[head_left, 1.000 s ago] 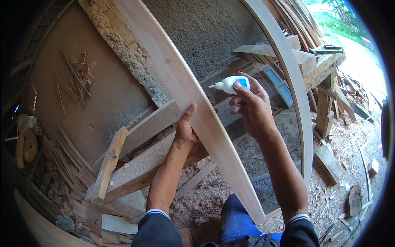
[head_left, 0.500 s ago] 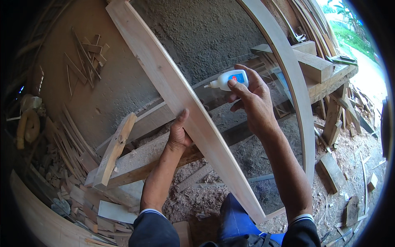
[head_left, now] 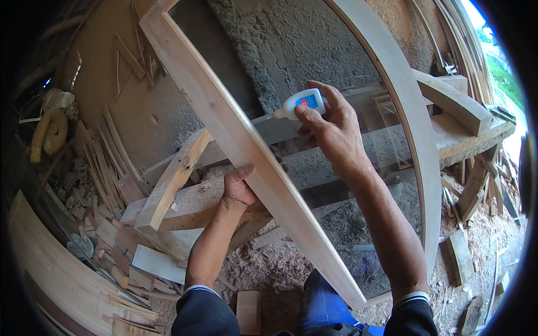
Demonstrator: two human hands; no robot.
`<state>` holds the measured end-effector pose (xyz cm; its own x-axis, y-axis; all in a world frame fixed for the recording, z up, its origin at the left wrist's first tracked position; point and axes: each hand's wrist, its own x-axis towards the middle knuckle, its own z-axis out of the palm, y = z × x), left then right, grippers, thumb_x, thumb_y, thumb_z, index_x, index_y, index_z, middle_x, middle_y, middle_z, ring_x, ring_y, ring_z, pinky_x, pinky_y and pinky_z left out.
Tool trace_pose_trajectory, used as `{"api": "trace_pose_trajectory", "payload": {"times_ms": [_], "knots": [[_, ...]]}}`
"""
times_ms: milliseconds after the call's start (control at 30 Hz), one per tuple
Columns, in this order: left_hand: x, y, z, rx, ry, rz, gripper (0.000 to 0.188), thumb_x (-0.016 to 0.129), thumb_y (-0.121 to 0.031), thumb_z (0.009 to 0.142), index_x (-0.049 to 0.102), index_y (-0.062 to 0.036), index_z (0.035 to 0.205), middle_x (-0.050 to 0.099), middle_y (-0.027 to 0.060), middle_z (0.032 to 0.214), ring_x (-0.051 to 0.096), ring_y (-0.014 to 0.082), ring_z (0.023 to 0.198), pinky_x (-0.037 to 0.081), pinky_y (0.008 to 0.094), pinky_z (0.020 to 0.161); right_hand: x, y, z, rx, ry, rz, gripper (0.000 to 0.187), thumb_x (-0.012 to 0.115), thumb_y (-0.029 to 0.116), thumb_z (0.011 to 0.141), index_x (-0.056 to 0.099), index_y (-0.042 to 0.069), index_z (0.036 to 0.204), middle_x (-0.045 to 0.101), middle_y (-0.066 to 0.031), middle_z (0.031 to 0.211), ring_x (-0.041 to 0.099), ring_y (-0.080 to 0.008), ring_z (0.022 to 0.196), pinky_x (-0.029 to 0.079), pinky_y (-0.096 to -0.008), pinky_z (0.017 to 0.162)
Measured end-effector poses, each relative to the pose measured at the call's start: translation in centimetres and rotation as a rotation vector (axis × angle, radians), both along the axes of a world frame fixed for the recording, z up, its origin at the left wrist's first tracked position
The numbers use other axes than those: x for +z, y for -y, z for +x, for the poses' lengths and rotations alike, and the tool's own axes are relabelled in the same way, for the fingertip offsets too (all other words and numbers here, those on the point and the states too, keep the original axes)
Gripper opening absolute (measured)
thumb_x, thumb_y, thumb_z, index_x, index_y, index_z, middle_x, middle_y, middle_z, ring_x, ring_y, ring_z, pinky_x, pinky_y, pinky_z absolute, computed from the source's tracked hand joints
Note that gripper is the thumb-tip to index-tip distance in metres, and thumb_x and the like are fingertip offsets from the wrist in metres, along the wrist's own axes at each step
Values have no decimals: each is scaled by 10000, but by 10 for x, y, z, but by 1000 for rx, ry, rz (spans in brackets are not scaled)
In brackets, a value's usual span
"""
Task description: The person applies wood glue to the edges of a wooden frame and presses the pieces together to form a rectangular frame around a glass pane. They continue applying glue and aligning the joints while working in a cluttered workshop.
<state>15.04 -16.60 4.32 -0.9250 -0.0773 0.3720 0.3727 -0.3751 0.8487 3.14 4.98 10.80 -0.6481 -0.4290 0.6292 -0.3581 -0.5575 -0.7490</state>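
Grip of the right hand (head_left: pixel 330 131) closed around a tilted glue bottle (head_left: pixel 302 103), left hand (head_left: pixel 238 187) clasping the wooden rail (head_left: pixel 241 145).

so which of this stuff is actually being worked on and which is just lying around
In hand:
left hand gripping the straight wooden rail
right hand holding the white glue bottle
curved frame piece

Lying about:
wood offcuts
sawdust
coiled hose

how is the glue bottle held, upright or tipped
Tipped: the glue bottle lies nearly sideways in the right hand, its nozzle aimed left at the wooden frame strip.
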Motion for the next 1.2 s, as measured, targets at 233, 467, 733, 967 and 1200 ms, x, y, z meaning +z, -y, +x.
{"api": "trace_pose_trajectory", "payload": {"times_ms": [233,467,733,967,1200], "knots": [[-3,6,20,81,-22,55,640,730,-184,714,512,-21,1293,643,145,1116,646,350,1050,540,500,919,5,39,17,-3,-97,43,548,647,203,915,454,3,1388,670,-213,1014,711,-203,806,595,-326,655],[-3,4,19,75,-15,53,625,704,-188,715,518,-15,1287,658,154,1080,659,317,1031,545,468,923,9,59,23,-97,-218,35,535,650,197,906,470,-5,1368,679,-256,1004,723,-252,831,587,-383,776],[-3,4,20,76,9,49,591,686,-176,722,522,-40,1274,657,169,1072,661,283,1025,539,437,933,13,67,23,-199,-278,83,543,648,238,937,448,47,1404,683,-218,1032,718,-213,825,600,-346,700],[-4,6,19,78,22,37,589,686,-184,717,529,-44,1267,661,161,1062,664,280,1017,533,440,941,16,64,22,-217,-373,86,489,633,162,908,490,-13,1341,690,-278,974,732,-314,866,588,-418,771],[-4,6,19,101,21,43,604,684,-182,706,535,-21,1268,652,180,1076,668,316,1006,549,464,919,23,66,19,-283,-459,144,529,640,255,944,467,72,1410,685,-240,1069,737,-260,855,617,-406,779]]}}
